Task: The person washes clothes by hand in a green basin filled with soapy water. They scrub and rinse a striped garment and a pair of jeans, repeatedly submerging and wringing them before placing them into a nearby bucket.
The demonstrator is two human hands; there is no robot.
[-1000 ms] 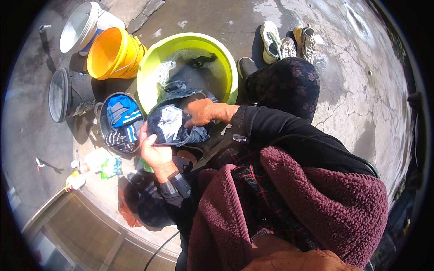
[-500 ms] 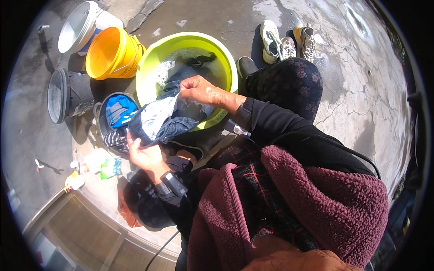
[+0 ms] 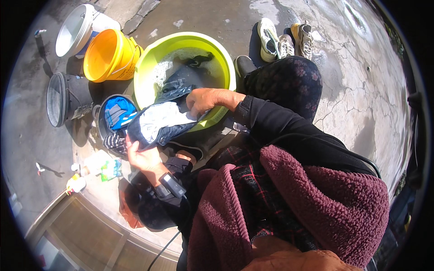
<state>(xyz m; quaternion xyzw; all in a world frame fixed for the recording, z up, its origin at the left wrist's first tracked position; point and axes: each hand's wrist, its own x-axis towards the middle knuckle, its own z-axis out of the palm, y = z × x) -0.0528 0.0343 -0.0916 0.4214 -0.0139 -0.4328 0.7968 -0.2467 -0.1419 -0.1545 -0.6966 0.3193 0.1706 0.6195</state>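
Observation:
Dark blue jeans (image 3: pixel 171 132) stretch over the near rim of a lime-green basin (image 3: pixel 150 54), their far part lying in soapy water. White pocket lining (image 3: pixel 162 116) faces up between my hands. At the near left end, my left hand (image 3: pixel 143 157) grips the edge of the jeans between thumb and fingers. My right hand (image 3: pixel 205 100) is closed on the cloth at the basin's near right side, knuckles up; its fingertips are partly hidden. More dark cloth (image 3: pixel 199 59) shows through the suds.
Left of the basin stand a yellow bucket (image 3: pixel 101 54), a white bucket (image 3: pixel 72 31), a black bucket (image 3: pixel 56 99) and a dark bucket with blue cloth (image 3: pixel 120 110). Striped cloth (image 3: pixel 115 142) hangs beside it. Shoes (image 3: pixel 269 43) stand beyond my right knee (image 3: pixel 287 83).
My right hand has moved down and slightly right, nearer to me, and its fingers now point into the cloth. The white lining is spread wider. My left hand keeps its grip.

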